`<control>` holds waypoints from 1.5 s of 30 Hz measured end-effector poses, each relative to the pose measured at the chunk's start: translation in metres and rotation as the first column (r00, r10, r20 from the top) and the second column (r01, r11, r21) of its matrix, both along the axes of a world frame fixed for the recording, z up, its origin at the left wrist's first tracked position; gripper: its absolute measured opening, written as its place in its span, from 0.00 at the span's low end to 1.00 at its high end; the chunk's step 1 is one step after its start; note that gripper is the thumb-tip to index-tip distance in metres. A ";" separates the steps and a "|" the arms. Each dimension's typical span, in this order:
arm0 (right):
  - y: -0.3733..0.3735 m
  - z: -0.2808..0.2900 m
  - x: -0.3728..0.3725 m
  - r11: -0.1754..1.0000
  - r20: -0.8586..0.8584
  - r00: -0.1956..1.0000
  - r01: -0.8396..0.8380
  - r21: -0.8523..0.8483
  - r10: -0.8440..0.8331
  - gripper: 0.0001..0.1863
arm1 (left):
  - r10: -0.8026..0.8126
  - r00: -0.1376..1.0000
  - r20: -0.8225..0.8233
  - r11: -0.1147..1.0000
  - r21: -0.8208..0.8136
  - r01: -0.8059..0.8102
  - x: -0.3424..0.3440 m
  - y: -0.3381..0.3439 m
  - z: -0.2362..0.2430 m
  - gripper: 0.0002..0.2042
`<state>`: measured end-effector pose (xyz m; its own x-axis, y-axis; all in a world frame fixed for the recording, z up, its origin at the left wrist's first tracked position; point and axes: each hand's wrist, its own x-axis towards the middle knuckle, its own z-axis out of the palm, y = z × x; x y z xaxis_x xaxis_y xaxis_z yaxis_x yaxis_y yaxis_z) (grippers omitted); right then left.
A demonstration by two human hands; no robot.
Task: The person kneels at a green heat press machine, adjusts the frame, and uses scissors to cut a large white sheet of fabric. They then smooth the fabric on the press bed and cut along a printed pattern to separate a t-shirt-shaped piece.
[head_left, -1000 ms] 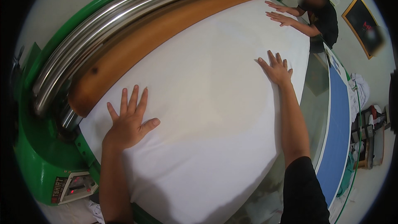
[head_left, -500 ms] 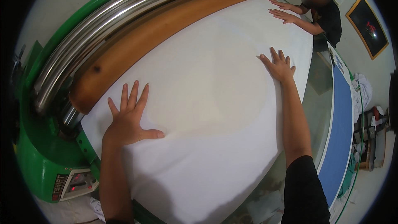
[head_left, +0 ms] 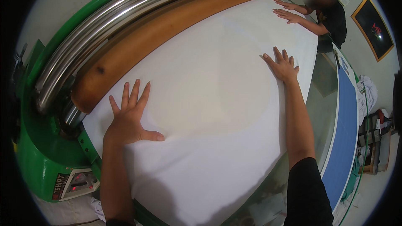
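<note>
A wide white sheet point(head_left: 217, 142), fabric or paper, lies spread in front of a machine with a long brown roller point(head_left: 167, 31). On its left part my left hand point(head_left: 130, 117) rests palm down, fingers spread, thumb pointing right, a short way from the roller. My right hand point(head_left: 283, 67) lies on the sheet's right side, also open, with fingers fanned out. Neither hand grips anything. At the far right end, a co-worker point(head_left: 331, 16) in black leans in with both hands flat on the same sheet.
Shiny metal rollers point(head_left: 142, 10) run behind the brown one inside a green frame point(head_left: 39, 150). A control panel point(head_left: 77, 184) with red lights sits at lower left. To the right are a glass-like surface point(head_left: 322, 83), a blue panel point(head_left: 341, 142) and piled cloths point(head_left: 367, 90).
My view has shifted very slightly. Both my hands and the co-worker's hands stay in practically the same places on the white sheet.
</note>
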<state>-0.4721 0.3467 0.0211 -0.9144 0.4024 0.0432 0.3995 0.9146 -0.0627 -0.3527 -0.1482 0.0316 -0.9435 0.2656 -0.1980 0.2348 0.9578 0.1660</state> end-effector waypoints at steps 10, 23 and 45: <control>0.004 -0.004 -0.007 0.999 -0.029 0.999 0.014 -0.035 -0.015 0.50 | 0.035 0.994 0.100 0.999 -0.026 -0.032 0.004 0.004 0.012 0.80; 0.022 -0.002 0.025 0.979 -0.014 0.979 -0.204 0.016 0.204 0.48 | -0.143 0.979 0.147 0.974 0.197 0.112 0.009 0.001 0.015 0.76; 0.032 -0.011 0.028 0.773 -0.353 0.773 -0.609 -0.178 0.528 0.42 | -0.100 0.976 -0.193 0.966 0.216 0.141 0.014 0.026 0.013 0.66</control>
